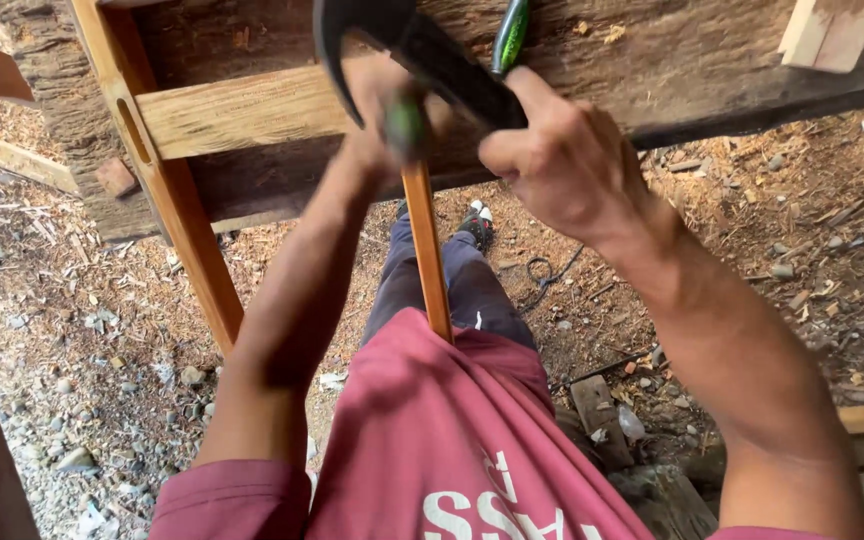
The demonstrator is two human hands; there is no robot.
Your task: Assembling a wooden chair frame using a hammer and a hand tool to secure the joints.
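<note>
Head view shows a dark hammer (432, 55) at the top centre of the frame, its curved head (337, 40) swung left, gripped by the right hand (552, 160) with fingers wrapped tight around the handle; it looks heavy-headed, stiff and best held low on the handle. Just beside it, the left hand (392, 115) is closed around a green-handled tool (407, 125) set on a slim, rigid wooden strip (430, 260), which runs down to the red shirt (432, 440). Behind them lie a rough beam (672, 60) and a pale slotted frame (167, 190) above chip-strewn ground (72, 330).
</note>
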